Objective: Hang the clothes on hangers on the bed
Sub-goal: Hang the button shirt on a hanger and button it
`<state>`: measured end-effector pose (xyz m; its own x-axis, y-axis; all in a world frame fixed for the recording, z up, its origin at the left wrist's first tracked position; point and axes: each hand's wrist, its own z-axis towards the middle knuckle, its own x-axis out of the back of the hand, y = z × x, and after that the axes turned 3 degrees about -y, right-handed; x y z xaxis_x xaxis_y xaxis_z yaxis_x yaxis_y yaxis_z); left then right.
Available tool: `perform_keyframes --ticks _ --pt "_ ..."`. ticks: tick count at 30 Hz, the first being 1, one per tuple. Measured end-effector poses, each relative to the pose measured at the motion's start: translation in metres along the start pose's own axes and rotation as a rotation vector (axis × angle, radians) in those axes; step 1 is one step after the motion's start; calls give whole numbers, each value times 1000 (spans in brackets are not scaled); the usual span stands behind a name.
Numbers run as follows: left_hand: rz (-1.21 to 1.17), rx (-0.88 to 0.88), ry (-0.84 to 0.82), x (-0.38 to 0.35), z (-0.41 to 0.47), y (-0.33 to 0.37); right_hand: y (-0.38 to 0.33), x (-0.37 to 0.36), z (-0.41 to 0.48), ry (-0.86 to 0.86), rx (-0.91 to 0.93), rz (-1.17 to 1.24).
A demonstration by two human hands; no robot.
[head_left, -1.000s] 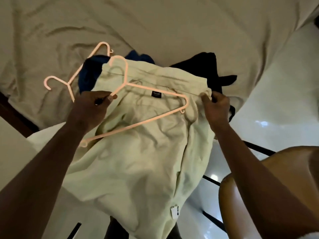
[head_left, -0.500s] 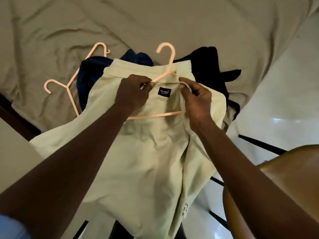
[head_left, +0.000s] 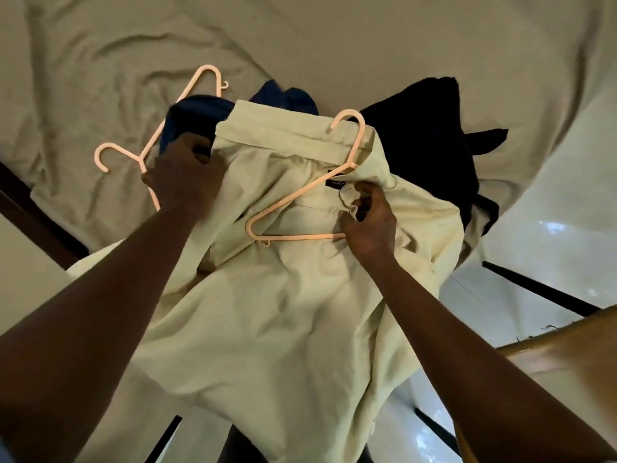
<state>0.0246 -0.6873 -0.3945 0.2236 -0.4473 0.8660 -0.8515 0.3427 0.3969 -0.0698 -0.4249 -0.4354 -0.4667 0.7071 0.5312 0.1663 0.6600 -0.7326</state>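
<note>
- Pale green shirt (head_left: 283,312) lies spread open over the near edge of the bed (head_left: 334,38), collar toward the far side, its lower part hanging off the edge toward the person.
- A peach plastic hanger (head_left: 300,236) rests on top of the shirt's inside. Its hook lies over the collar band, and its left shoulder and bottom bar are in plain view.
- The hanger's right end runs out of sight under the right hand (head_left: 369,218).
- The right hand has its fingers curled and pinches a fold of shirt fabric just beside the dark neck label (head_left: 335,183). Whether it also holds the hanger's end cannot be told.
- The left hand (head_left: 185,177) is closed round the shirt's left shoulder edge, knuckles up, beside the collar.
- Two spare hangers (head_left: 143,158) of the same peach colour lie on the sheet to the left, partly under the left hand and a blue garment (head_left: 283,98).
- The blue garment sits behind the shirt's collar, touching it, and a black garment (head_left: 427,135) lies crumpled to the right of the collar on the bed.
- A brown wooden surface (head_left: 551,349) shows at the lower right, above a glossy pale floor (head_left: 551,235).
</note>
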Motion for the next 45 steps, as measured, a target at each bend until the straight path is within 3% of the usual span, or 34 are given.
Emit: perform_keyframes --ticks 4,8,10,13,15,20,22,26,33,38,40,42,45 --pt "-209 51 4 8 7 11 -5 4 -2 89 -47 97" --pt "-377 129 -127 4 10 21 -11 10 -6 96 -66 96" --pt "-352 32 -86 4 6 27 -15 18 -11 167 26 -79" --pt "-167 -258 -17 0 5 33 -30 30 -14 321 409 -408" --pt "1 -340 -69 -5 8 43 -44 33 -4 292 552 -644" --pt "-89 -230 -142 -19 21 58 -68 30 34 114 248 -1030" --pt "-202 -165 -150 -20 26 55 -68 37 49 51 140 -1000" --pt "-231 -143 -179 -18 29 48 -80 76 75 -21 -178 -591" --pt "-174 -246 -99 -14 34 48 -84 140 95 -355 -143 -471" --pt "-124 -311 -119 -9 44 46 -89 160 93 -443 -227 -56" --pt "-140 -355 -122 -4 44 45 -83 160 90 -471 -129 -105" --pt "-157 -403 -129 3 43 42 -80 156 84 -479 9 -380" --pt "-325 -334 -215 13 43 37 -83 148 76 -283 195 -662"
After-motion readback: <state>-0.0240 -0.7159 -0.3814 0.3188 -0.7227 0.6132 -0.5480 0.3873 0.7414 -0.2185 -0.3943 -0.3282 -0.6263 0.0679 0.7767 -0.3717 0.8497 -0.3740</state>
